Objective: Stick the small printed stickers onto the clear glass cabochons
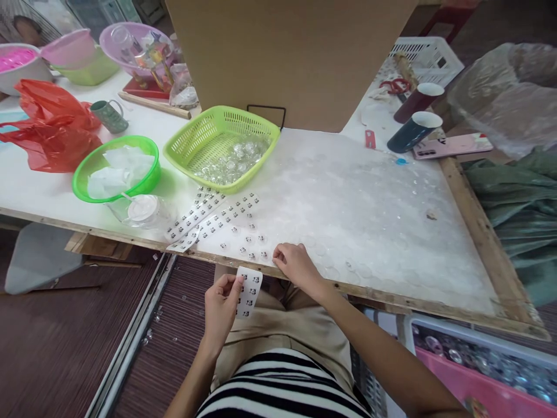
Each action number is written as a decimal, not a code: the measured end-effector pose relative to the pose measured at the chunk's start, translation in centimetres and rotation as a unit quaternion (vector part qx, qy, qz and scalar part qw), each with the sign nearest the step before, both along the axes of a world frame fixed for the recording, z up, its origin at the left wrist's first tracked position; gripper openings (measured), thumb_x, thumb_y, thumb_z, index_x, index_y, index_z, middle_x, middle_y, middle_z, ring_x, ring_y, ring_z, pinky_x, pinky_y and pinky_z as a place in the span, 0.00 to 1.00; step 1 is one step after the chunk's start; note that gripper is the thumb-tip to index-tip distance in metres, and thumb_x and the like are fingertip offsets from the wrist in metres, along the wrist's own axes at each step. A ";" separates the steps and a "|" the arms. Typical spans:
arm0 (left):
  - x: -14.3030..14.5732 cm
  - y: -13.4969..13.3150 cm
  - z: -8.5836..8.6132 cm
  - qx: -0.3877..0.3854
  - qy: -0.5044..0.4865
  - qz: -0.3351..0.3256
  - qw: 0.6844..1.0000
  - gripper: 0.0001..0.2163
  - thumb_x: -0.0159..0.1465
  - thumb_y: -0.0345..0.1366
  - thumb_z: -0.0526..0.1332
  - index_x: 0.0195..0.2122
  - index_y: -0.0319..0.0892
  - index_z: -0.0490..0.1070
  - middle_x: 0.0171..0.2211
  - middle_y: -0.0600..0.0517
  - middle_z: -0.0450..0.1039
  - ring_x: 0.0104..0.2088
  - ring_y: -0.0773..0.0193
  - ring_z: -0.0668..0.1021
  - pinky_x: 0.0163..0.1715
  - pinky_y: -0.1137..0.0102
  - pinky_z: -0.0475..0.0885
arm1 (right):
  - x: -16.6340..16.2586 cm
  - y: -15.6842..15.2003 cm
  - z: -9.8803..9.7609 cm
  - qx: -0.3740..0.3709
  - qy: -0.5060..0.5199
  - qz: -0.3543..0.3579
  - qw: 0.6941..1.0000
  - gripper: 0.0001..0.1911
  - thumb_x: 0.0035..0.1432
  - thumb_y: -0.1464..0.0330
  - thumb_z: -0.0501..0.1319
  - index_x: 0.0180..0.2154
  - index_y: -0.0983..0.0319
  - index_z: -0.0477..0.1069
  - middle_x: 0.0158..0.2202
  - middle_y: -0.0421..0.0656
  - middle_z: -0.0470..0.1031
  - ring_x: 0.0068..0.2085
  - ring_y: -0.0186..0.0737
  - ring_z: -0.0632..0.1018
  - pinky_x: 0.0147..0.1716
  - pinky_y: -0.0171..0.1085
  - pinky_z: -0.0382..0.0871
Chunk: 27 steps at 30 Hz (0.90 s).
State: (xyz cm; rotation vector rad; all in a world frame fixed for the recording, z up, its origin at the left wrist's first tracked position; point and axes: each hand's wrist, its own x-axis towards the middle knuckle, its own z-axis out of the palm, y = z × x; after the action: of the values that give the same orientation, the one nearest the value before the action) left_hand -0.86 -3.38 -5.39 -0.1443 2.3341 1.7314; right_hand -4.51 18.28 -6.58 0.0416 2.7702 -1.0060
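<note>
Apparently a sticker-placing step: left hand (223, 302) has the sticker sheet (250, 295) in a thumb-and-finger grip at the bench's (30, 188) front edge, above the lap. Right hand (292, 261) sits over that edge, fingertips bunched near small printed rounds (248, 239); can't tell if its grip holds anything. Next move would probably call for a fine pinch to free one sticker, then light pressing. Sheet looks thin, bendy, white, dark motifs in rows. Similar printed strips (204, 217) overlap toward the front edge. Behind them, lime latticed basket (204, 133) holds glossy clear pieces (235, 162).
</note>
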 end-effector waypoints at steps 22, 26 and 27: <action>-0.7 1.4 0.2 0.076 -0.016 -0.040 0.996 0.17 0.63 0.46 0.64 0.42 0.37 0.72 0.31 0.48 0.76 0.29 0.65 0.75 0.30 0.75 0.68 | 3.2 -2.3 2.7 -0.242 0.021 0.012 0.970 0.06 0.62 0.69 0.62 0.31 0.61 0.73 0.30 0.38 0.76 0.31 0.35 0.71 0.42 0.40 0.59; -0.7 1.7 0.4 0.084 -0.027 -0.027 0.996 0.16 0.62 0.47 0.64 0.35 0.36 0.72 0.26 0.51 0.72 0.24 0.69 0.69 0.24 0.77 0.63 | 3.7 -2.2 3.0 -0.217 0.057 -0.002 0.975 0.02 0.63 0.70 0.62 0.35 0.60 0.72 0.33 0.38 0.76 0.33 0.36 0.72 0.45 0.42 0.57; -0.7 1.7 0.4 0.080 -0.028 -0.024 0.996 0.16 0.62 0.47 0.64 0.34 0.36 0.72 0.25 0.51 0.72 0.24 0.69 0.69 0.23 0.77 0.63 | 3.8 -2.2 3.0 -0.210 0.069 0.002 0.975 0.02 0.63 0.70 0.62 0.35 0.60 0.71 0.33 0.37 0.75 0.33 0.35 0.72 0.45 0.42 0.56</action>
State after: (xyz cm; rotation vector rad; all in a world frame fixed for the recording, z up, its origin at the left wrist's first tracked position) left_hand -1.52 -1.67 -4.95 -0.1059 2.1314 1.8567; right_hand -0.69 16.10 -3.53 -0.0980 2.6073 -1.6249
